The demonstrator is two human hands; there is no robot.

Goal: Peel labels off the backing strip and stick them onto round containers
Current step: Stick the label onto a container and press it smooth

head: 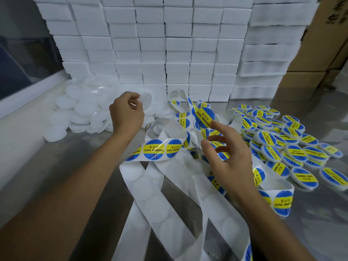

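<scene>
Left hand (126,113) grips a light, rigid tub (146,100); open right hand (226,157) carries a label (204,115) on a fingertip — flimsy, tacky, best handled by its edge.

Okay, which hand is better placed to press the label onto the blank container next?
Probably the right hand: the peeled blue and yellow label hangs from its fingertip, free of the backing strip. The left hand is occupied gripping the blank white container, so it should just present it.
</scene>
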